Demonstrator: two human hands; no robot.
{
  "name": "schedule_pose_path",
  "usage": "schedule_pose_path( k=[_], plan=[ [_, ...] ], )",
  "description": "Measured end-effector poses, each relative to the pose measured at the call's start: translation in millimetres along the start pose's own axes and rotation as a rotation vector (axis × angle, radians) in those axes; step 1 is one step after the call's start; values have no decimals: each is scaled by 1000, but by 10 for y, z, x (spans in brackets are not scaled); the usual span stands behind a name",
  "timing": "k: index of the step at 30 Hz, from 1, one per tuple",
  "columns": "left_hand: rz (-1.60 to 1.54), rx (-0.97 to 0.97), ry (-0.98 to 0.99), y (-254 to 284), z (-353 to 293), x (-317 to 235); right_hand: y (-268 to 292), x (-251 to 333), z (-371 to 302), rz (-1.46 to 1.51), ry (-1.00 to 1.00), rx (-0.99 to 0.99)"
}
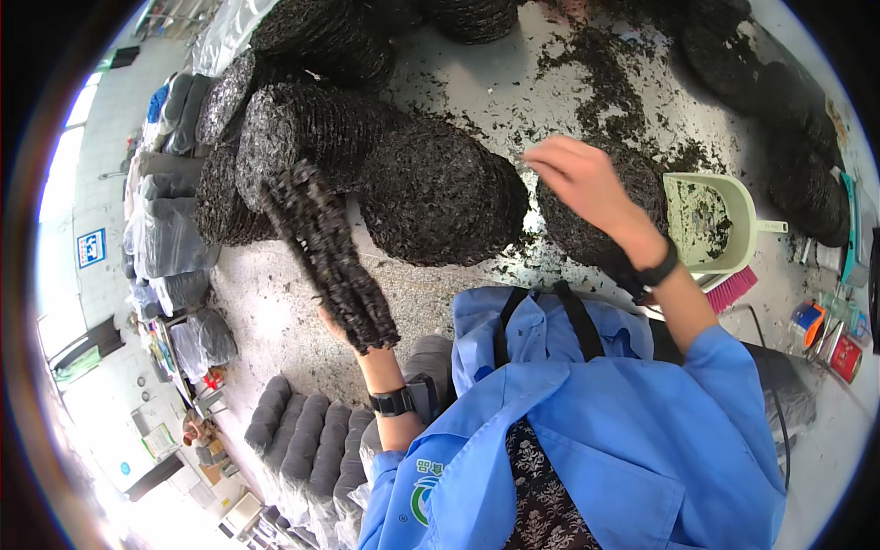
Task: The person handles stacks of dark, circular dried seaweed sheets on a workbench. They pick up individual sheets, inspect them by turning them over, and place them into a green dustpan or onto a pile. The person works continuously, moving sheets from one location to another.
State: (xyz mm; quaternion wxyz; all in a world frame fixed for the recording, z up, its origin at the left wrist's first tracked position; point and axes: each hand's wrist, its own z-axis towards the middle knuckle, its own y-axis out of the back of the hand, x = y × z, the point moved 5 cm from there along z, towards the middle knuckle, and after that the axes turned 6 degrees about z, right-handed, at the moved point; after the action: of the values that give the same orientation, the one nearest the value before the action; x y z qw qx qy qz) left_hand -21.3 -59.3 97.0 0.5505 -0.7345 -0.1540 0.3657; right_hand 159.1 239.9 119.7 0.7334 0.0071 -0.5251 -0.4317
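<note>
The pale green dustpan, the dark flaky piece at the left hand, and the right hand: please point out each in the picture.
Pale green dustpan (743, 225): head view, wall beside its handle.
Dark flaky piece (332, 257): head view, its middle.
Right hand (587, 185): head view, its back.

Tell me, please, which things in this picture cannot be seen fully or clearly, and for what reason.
Head view: fingers of the bare left hand, mostly hidden behind the long, dark, crinkled bundle.
Head view: the bundle's surface detail, blurred.
Head view: the round, dark, flaky stack partly behind the bare right hand.
Head view: the black, ridged stack at top, cut off by the upper edge.
</note>
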Motion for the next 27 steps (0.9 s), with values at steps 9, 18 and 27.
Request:
schedule_pose_path(
  k=[9,18,27],
  plan=[
    [162,-157,150,330,263,319,-787,-141,270,-240,66,242],
    [276,-199,152,480,266,326,-531,-215,42,3,-151,15],
    [529,-339,172,363,261,308,1389,-648,-1614,-1000,-547,-197]
  ],
)
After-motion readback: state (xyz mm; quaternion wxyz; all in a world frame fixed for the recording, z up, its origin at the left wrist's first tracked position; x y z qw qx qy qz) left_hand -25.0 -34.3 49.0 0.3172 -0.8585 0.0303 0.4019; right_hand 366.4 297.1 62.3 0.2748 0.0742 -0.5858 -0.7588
